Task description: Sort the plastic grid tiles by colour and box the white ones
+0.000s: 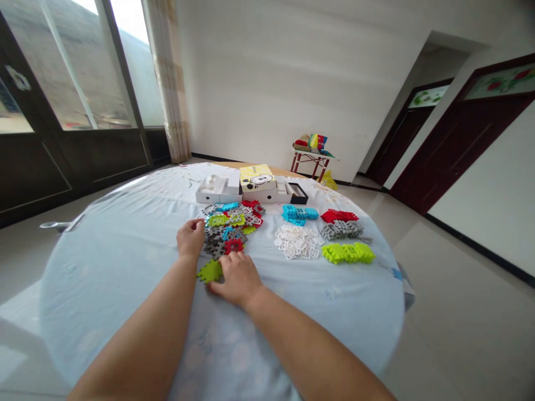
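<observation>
My left hand (190,236) rests at the left edge of a mixed pile of coloured plastic interlocking tiles (232,225), its fingers curled onto the grey pieces. My right hand (237,278) lies just in front of that pile with its fingers bent, its thumb side touching a lime green tile (210,271) that lies flat on the cloth. Whether either hand really grips a piece is hidden by the fingers.
Sorted heaps lie to the right: blue (298,214), red (339,215), grey (343,228), white (297,241) and lime green (348,253). White boxes and a yellow box (256,177) stand behind. The round table has a pale blue cloth (125,262). A small red stool (311,157) stands by the wall.
</observation>
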A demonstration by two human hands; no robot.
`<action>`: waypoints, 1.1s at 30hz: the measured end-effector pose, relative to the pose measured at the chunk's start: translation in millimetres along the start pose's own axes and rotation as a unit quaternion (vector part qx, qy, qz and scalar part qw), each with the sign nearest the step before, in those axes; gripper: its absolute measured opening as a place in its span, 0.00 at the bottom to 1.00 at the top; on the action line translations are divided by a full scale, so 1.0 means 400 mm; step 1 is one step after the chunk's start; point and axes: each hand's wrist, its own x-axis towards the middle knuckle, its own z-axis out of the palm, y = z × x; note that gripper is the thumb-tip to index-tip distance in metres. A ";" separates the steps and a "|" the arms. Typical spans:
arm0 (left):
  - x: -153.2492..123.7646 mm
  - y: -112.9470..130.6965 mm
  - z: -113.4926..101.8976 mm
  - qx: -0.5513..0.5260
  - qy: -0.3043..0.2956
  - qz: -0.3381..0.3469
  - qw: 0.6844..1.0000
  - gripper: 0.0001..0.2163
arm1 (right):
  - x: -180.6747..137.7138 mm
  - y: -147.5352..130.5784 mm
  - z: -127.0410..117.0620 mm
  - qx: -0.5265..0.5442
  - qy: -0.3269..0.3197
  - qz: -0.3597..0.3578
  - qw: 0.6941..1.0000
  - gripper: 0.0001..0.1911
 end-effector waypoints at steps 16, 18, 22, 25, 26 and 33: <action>0.003 0.015 -0.003 0.044 -0.028 -0.007 0.999 0.18 | -0.093 0.281 -0.149 0.115 -0.001 0.076 0.990 0.24; 0.006 0.013 -0.001 0.046 -0.029 -0.007 0.998 0.18 | -0.112 0.325 -0.169 0.123 0.037 0.105 0.986 0.23; 0.010 0.010 0.002 0.061 -0.030 -0.007 0.998 0.18 | -0.160 0.410 -0.214 0.118 0.084 0.168 0.975 0.23; 0.010 0.008 0.002 0.068 -0.032 -0.005 0.997 0.19 | -0.199 0.473 -0.248 0.092 0.130 0.211 0.964 0.23; 0.011 0.007 0.002 0.069 -0.033 -0.003 0.997 0.19 | -0.211 0.494 -0.260 0.068 0.154 0.230 0.958 0.22; 0.025 -0.011 0.012 0.082 -0.036 0.010 0.996 0.18 | -0.284 0.620 -0.316 -0.119 0.180 0.415 0.884 0.20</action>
